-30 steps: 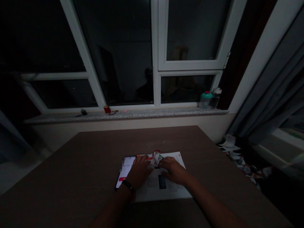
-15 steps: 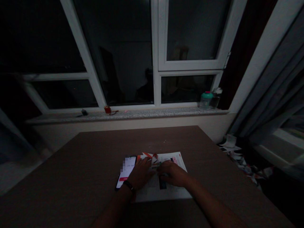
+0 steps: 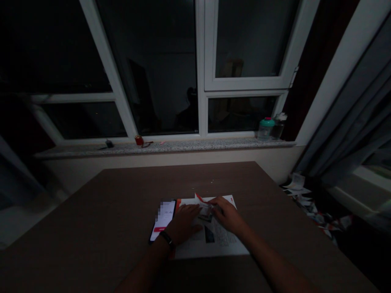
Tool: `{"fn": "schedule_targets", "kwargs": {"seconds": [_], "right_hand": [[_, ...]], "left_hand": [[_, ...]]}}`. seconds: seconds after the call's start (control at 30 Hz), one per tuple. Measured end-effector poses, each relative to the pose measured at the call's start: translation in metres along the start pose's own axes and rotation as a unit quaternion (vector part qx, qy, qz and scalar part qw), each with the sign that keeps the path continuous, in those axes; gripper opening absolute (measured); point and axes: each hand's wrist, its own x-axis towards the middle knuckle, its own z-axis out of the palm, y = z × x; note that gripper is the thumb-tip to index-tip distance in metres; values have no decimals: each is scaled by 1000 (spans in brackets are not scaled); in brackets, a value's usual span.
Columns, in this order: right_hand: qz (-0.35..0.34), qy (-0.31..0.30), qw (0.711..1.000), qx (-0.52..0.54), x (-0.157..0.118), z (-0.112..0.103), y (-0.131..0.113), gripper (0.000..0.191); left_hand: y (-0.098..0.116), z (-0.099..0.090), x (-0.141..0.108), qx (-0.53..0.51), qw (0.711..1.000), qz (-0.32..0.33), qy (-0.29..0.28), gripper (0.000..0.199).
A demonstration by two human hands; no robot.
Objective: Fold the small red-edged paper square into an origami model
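Note:
A printed magazine (image 3: 224,242) with text, pictures and an orange left edge lies flat on the table. My left hand (image 3: 185,224), a dark band at its wrist, rests on the magazine's left half with its fingers stretched out. At the upper middle of the pages, my right hand (image 3: 228,215) pinches a small piece of paper (image 3: 200,198) with a red and white edge. Whether that piece is loose or still joined to a page, I cannot tell. Left of the magazine, close beside my left hand, lies a phone (image 3: 162,221) with a lit screen.
The brown table (image 3: 122,211) stands before a window. On the stone sill (image 3: 189,145) are a red jar (image 3: 139,140), a small dark object (image 3: 109,143), a teal-lidded bottle (image 3: 265,129) and a clear bottle (image 3: 278,125). Scattered papers (image 3: 308,207) lie low at the right.
My right hand has moved slightly right and up, drawing the paper piece with it so its red edge stands up. My left hand stays nearly in place on the magazine.

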Motion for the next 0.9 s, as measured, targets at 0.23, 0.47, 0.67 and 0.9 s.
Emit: {"fn": "schedule_targets", "kwargs": {"seconds": [0.23,0.47,0.67,0.9], "right_hand": [[-36,-54,998,5,3,-3,-6,27],[-37,-90,995,-27,2,-1,-5,25],[-37,-97,993,-50,2,1,-6,24],[-43,-98,992,-70,3,3,-6,23]], "left_hand": [[2,-4,-2,-2,1000,13,-9,60],[5,-5,0,14,999,30,25,52],[6,-9,1,12,998,49,25,49],[11,-11,0,-12,997,72,36,35]]}}
